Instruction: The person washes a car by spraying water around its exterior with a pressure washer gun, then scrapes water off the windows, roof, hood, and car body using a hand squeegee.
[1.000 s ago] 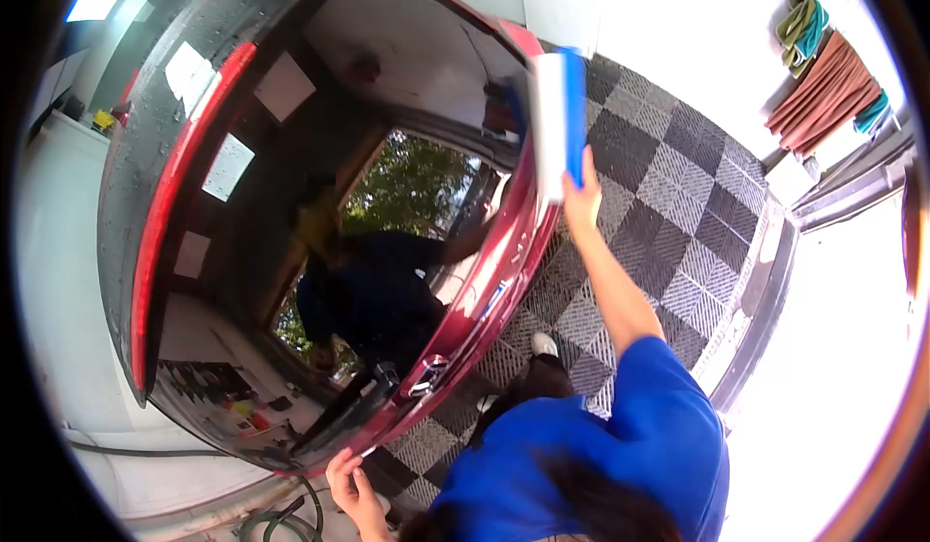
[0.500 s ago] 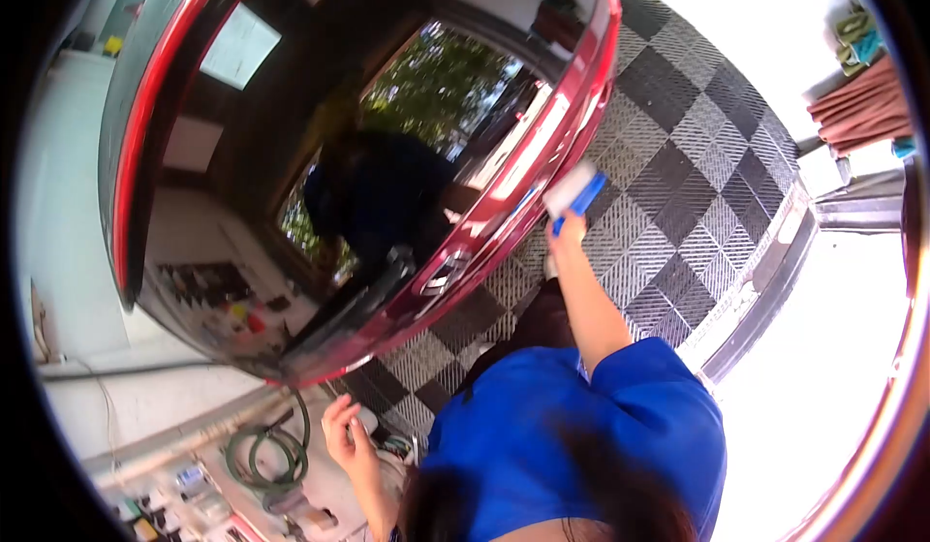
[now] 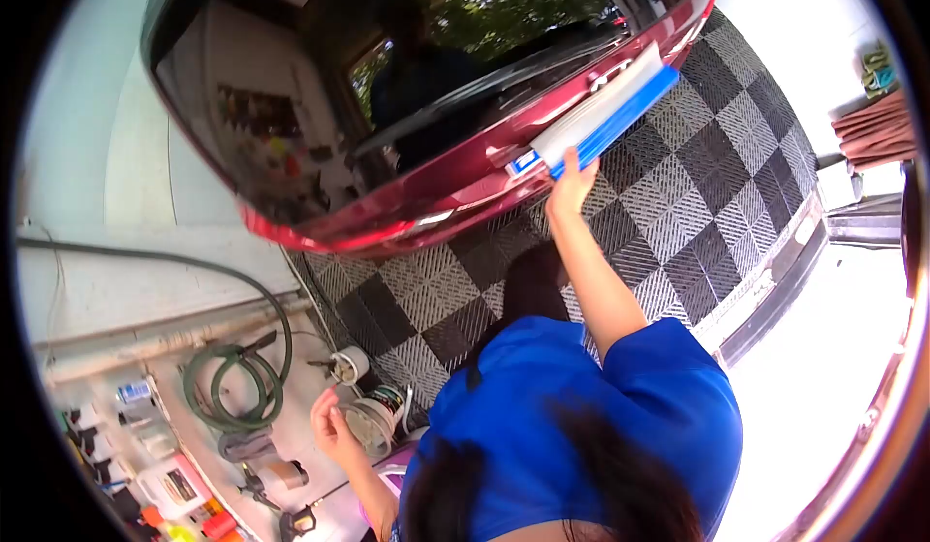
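Observation:
My right hand [image 3: 573, 185] is closed around the near end of a long blue-and-white squeegee [image 3: 616, 116]. The squeegee slants up and to the right along the rear of a dark red car [image 3: 455, 193], overlapping the lower tailgate in view; I cannot tell whether it touches the paint. At the lower left, my left hand [image 3: 332, 428] hangs with loosely bent fingers and nothing visible in them. Close to that hand are a bucket [image 3: 373, 424] and a small white container [image 3: 349, 365].
A coiled green hose [image 3: 232, 387] lies at the left, running up along the wall. Bottles and tools, including a white jug [image 3: 176, 484], crowd the lower left. Grey and black tiles [image 3: 668, 193] cover the floor. Brown cloths [image 3: 875, 135] hang at the right.
The squeegee has swung from a short, end-on look to its full length along the tailgate. My view has shifted, bringing more of the hose, bucket and bottles into sight.

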A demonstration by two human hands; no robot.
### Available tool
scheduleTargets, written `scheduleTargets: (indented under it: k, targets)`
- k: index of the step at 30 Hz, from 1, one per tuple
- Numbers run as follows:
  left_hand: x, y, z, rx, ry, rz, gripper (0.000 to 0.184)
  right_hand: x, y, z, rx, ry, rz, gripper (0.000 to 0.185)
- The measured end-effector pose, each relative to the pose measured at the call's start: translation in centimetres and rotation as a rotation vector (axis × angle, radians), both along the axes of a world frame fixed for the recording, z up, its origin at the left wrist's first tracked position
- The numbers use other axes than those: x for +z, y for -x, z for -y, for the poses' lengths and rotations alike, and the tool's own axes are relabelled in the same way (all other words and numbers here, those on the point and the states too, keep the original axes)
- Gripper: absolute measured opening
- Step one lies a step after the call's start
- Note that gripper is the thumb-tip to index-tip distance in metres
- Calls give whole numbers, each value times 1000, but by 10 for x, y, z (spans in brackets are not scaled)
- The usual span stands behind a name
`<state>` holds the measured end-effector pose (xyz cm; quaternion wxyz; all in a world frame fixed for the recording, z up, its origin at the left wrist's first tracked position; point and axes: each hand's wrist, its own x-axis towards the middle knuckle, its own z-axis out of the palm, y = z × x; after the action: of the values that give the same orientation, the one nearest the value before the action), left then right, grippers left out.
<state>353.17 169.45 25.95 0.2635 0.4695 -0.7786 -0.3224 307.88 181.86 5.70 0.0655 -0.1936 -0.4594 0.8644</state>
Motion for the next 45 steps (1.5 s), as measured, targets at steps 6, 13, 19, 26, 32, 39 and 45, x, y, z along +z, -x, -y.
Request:
scheduleTargets:
  k: [6, 13, 19, 26, 32, 39, 45]
  targets:
    - [10, -60, 82, -68, 52, -46, 13, 28, -114, 73, 184, 249, 377, 27]
    - [45, -44, 218, -358, 380, -61, 12, -1, -247, 223, 180, 5, 420, 33]
    - [72, -91, 382, -476, 452, 116, 14, -106, -264, 224, 19, 664, 678, 21]
    - [12, -231, 513, -65, 82, 46, 13, -145, -307, 365, -59, 667, 816, 28]
    - [-49, -294, 602, 122, -252, -64, 16, -151, -353, 423, -120, 1166, 1020, 19]
    - [-79, -229, 821, -141, -182, -174, 17, -149, -366, 531, -17, 1280, 877, 16]
    - [-84, -102, 948, -470, -118, -325, 17, -66, -390, 588, -775, -12, 553, 25]
